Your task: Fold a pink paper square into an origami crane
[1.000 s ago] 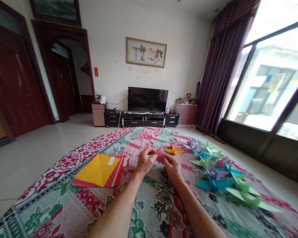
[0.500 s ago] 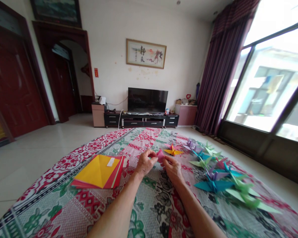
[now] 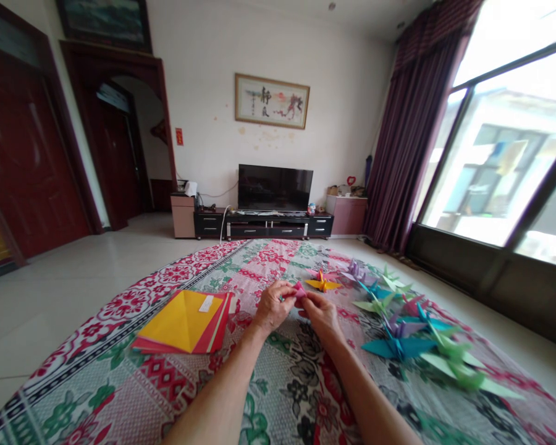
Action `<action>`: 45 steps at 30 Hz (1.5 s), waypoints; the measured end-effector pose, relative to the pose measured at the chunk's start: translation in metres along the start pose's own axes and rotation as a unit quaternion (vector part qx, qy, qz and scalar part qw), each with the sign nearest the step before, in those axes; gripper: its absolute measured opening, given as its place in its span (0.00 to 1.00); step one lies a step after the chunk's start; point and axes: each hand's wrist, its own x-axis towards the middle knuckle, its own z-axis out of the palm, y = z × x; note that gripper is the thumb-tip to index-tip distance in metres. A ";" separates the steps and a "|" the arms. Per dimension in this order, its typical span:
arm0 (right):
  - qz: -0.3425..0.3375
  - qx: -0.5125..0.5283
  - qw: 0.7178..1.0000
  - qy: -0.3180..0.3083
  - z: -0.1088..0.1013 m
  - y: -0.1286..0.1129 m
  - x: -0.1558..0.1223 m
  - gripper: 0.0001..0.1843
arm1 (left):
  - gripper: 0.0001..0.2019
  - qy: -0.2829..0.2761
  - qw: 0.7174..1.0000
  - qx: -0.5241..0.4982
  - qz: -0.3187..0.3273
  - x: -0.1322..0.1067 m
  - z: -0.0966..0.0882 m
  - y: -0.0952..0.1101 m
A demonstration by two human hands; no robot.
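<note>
A small folded piece of pink origami paper (image 3: 299, 289) is held up between my two hands, above the middle of the cloth. My left hand (image 3: 274, 305) pinches its left side with thumb and fingers. From the right, my right hand (image 3: 322, 311) grips the lower right part of the paper. The fingers cover much of it, so its exact folded shape is hard to make out. Just beyond my right hand sits a yellow-orange paper crane (image 3: 323, 282).
A stack of coloured paper sheets (image 3: 178, 321), yellow on top, lies at left with a small white scrap (image 3: 206, 303) on it. Several paper cranes, including a blue one (image 3: 400, 347) and a green one (image 3: 458, 361), spread across the right of the patterned tablecloth (image 3: 167, 392).
The pink paper has turned slightly and looks smaller between the fingers. My hands have drawn a little closer together; the stack and cranes stay put.
</note>
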 end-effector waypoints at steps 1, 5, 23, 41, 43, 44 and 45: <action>0.012 0.013 1.000 -0.012 0.000 -0.002 -0.001 0.15 | 0.08 -0.005 1.000 0.001 0.000 0.000 0.000 -0.001; 0.059 0.076 0.994 -0.053 -0.002 -0.007 -0.004 0.16 | 0.09 -0.014 1.000 0.004 0.005 -0.001 0.001 -0.002; 0.131 0.148 0.975 -0.104 -0.006 -0.005 0.002 0.10 | 0.14 -0.036 0.996 0.072 0.036 -0.003 0.003 0.000; 0.093 0.125 0.987 -0.038 -0.002 -0.007 0.001 0.13 | 0.10 0.005 0.985 -0.097 -0.144 -0.002 0.002 -0.006; 0.075 0.112 0.990 -0.038 -0.001 -0.005 0.001 0.13 | 0.11 -0.022 0.978 -0.122 -0.168 -0.003 0.001 -0.002; 0.069 0.103 0.992 -0.039 0.000 -0.005 0.001 0.14 | 0.11 -0.030 0.975 -0.133 -0.176 -0.004 0.000 -0.001; 0.064 0.091 0.993 -0.040 0.001 -0.004 0.001 0.14 | 0.11 -0.036 0.972 -0.142 -0.182 -0.004 0.000 0.001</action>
